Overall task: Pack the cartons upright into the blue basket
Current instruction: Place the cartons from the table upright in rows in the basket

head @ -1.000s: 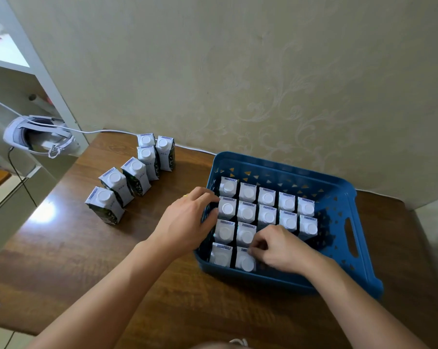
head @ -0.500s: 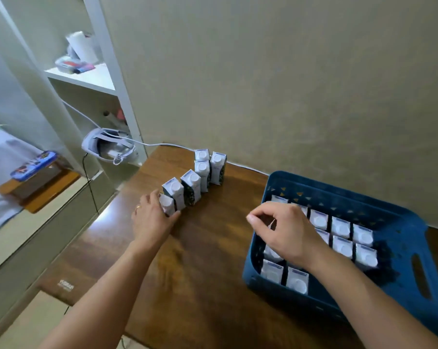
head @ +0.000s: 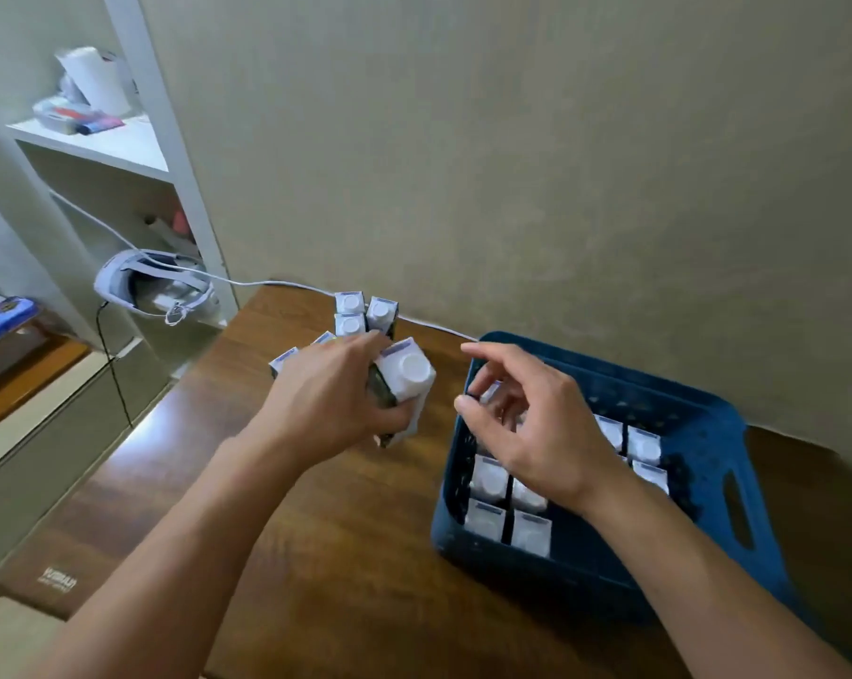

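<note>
A: Two big things frame it all: the wooden table (head: 345, 556), and the blue basket (head: 708, 423) sitting at its right side close to the wall. I'd guess the basket stands there so the right hand can work it without stretching.

B: And inside it?

A: Packed cartons (head: 490, 477), caps up, stand in tight rows against the near-left corner and further back to the right. The middle is hidden by the right hand, so I can't count them. Standing them shoulder to shoulder likely keeps each one from tipping.

B: What's left outside?

A: A loose group of cartons (head: 350, 325) stands on the table near the wall, left of the basket, upright, some partly hidden behind the left hand.

B: The hands, then.

A: The left hand (head: 330, 409) is closed round one carton (head: 404, 379), fingers over the far side and thumb under the near, holding it clear of the table and tilted, cap towards the basket. The right hand (head: 536, 433) holds nothing; it hovers over the basket's left side with fingers spread and loosely curled, looking ready to receive the carton or steady the row.

B: So the step in hand?

A: Carrying that carton across, I'd say. It will need righting before it goes into a gap, or it could lean on its neighbours.
</note>
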